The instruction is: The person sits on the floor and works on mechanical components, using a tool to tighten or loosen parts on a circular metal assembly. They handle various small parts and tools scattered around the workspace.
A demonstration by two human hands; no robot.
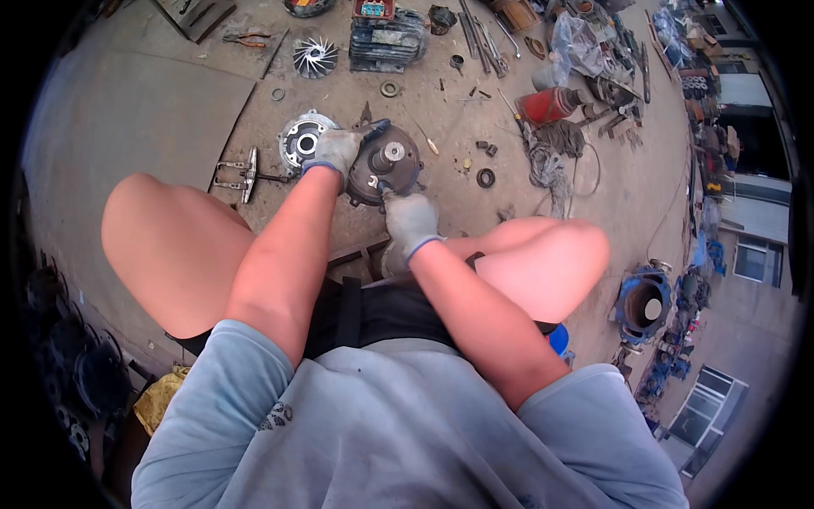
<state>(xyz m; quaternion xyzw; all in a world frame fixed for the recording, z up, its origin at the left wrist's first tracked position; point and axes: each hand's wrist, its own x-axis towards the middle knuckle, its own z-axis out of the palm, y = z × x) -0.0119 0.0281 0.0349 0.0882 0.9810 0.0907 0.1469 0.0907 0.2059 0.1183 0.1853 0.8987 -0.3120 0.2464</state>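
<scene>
A dark, round, rusty flange (407,172) lies on the floor in front of me, a metal shaft (389,153) rising from its middle. My left hand (333,150), in a grey glove with dark fingertips, rests on its far left rim with the fingers stretched out. At the near right edge my gloved right hand (411,222) is closed round a wrench; only the open jaw of this wrench (374,181) shows, over the flange face. Beside my left hand sits a silver bearing end cover (297,140), partly hidden by the glove.
A bearing puller (248,175) lies left of the flange. Farther away are a finned motor housing (386,42), a silver fan wheel (315,57) and pliers (246,39). To the right stand a red bottle jack (547,105), a black ring (485,177) and a blue pump casing (642,305).
</scene>
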